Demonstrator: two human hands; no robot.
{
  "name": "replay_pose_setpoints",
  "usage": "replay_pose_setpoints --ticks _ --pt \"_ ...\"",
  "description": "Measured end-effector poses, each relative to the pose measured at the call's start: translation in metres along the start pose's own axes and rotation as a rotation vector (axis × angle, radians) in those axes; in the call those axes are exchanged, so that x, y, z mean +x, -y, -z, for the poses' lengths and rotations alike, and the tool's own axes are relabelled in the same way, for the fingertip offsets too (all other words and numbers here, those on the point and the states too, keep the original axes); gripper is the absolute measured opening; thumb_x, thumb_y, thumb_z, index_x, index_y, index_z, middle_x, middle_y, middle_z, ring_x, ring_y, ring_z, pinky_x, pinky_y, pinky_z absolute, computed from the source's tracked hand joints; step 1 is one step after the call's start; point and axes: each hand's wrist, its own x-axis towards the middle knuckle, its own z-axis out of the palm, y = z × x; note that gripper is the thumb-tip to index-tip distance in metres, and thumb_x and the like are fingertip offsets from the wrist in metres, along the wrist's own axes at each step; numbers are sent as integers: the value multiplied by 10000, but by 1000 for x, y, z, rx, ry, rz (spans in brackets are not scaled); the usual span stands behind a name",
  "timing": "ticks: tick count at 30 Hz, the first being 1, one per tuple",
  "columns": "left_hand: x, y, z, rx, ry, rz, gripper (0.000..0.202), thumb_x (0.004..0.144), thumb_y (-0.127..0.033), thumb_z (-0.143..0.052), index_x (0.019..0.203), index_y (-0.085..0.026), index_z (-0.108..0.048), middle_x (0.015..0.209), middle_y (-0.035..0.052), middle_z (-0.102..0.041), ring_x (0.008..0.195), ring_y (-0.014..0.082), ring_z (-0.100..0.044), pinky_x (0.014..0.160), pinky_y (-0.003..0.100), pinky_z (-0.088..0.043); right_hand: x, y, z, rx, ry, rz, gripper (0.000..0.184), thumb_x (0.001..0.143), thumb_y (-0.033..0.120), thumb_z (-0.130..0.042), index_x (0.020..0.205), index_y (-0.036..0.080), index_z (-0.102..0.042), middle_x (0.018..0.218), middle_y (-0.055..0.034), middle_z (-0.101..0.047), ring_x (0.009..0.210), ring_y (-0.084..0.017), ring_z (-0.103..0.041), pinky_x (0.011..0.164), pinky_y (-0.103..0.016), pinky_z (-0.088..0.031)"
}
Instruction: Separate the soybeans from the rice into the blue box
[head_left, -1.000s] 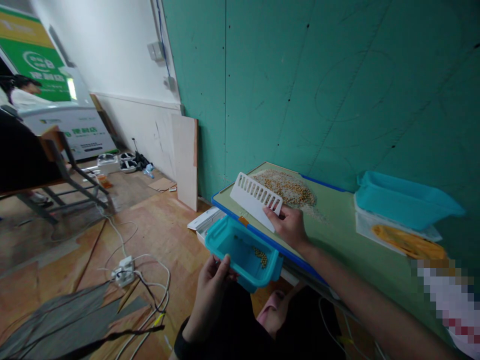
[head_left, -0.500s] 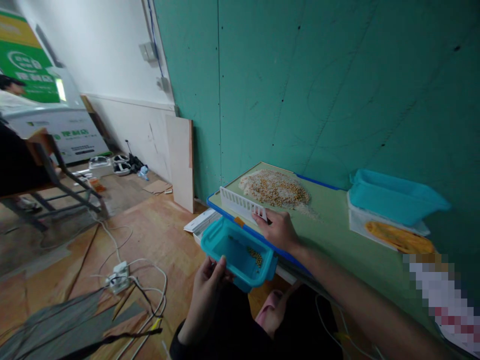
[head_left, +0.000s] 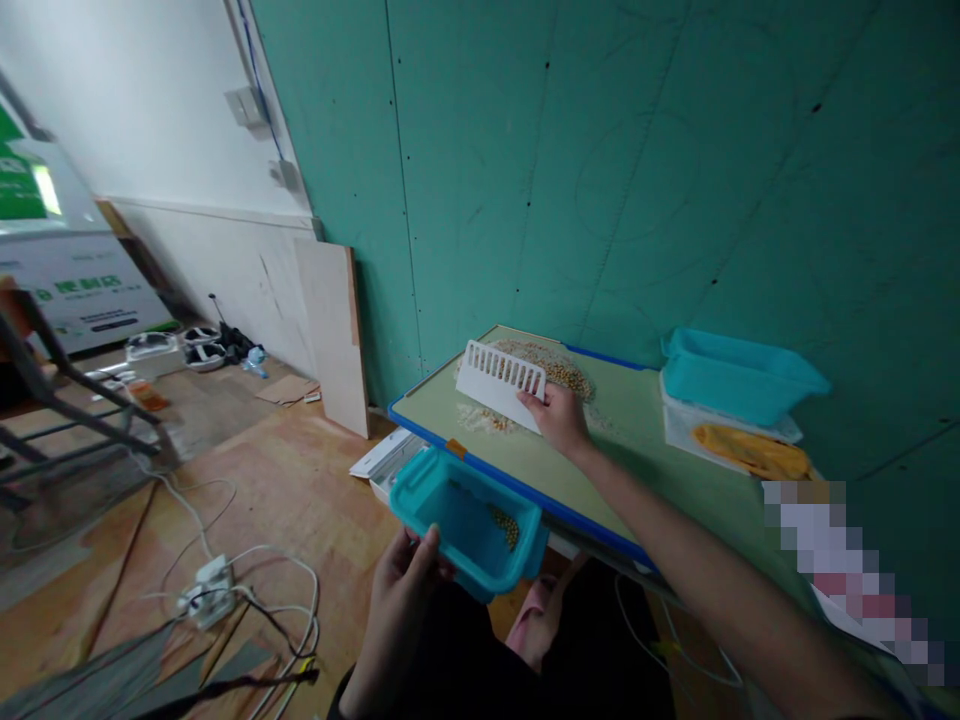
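Observation:
My left hand [head_left: 409, 580] grips the near rim of a turquoise plastic tub [head_left: 457, 520], held tilted just below the table's front edge. A small cluster of yellow beans [head_left: 506, 527] lies inside it. Pinched in my right hand [head_left: 559, 415] is a white slotted plastic scraper [head_left: 495, 385], its slots facing up, over the green tabletop [head_left: 637, 450]. Behind the scraper spreads a pile of beans mixed with pale grains [head_left: 566, 378], partly hidden by it. A smaller scatter of grains and beans [head_left: 491, 420] lies on the near side of the scraper.
At the table's right stand another turquoise tub [head_left: 742, 375] and a yellow cloth-like item [head_left: 750, 450] on a white sheet. A green wall [head_left: 487, 200] rises behind the table. A power strip [head_left: 210, 590] with loose cables lies on the floor at left.
My right hand has lifted the scraper from the table's front edge and moved it back towards the pile. A small scatter now shows in front of it. The tub stays in my left hand.

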Motion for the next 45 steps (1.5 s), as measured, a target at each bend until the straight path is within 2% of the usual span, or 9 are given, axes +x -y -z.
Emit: replay_pose_setpoints --ticks 8,16,22,28,45 --pt "-2 -3 -7 29 -6 6 292 755 -427 -738 726 -166 -611 568 -20 -593 521 115 -535 516 227 -430 0 -2 -6 7 54 -12 222 801 353 -639 825 147 -718 774 -87 -745 690 -207 -677 564 -246 -467" --pt "-1 3 -1 56 14 1 266 795 -413 -704 747 -166 -617 589 -14 -603 537 116 -544 533 228 -428 -4 3 -7 68 80 7 237 805 366 -637 867 155 -725 812 -77 -753 682 -196 -683 577 -243 -484" --pt "0 2 -2 42 8 -1 291 771 -433 -720 728 -166 -613 568 -16 -592 524 118 -534 522 232 -419 -5 4 -7 78 88 11 261 815 381 -624 888 154 -730 828 -79 -753 707 -202 -688 597 -251 -497" --pt "-2 2 -2 58 21 4 265 813 -412 -685 745 -167 -610 587 -18 -587 543 115 -528 535 227 -421 -6 4 -9 86 108 -6 274 816 386 -631 922 153 -728 835 -77 -752 733 -203 -688 631 -257 -510" --pt "0 7 1 41 24 -2 251 811 -397 -692 743 -172 -604 589 -15 -596 545 119 -547 539 228 -427 -10 7 -12 171 138 -10 270 807 375 -638 910 142 -729 861 -83 -754 729 -209 -696 629 -266 -519"
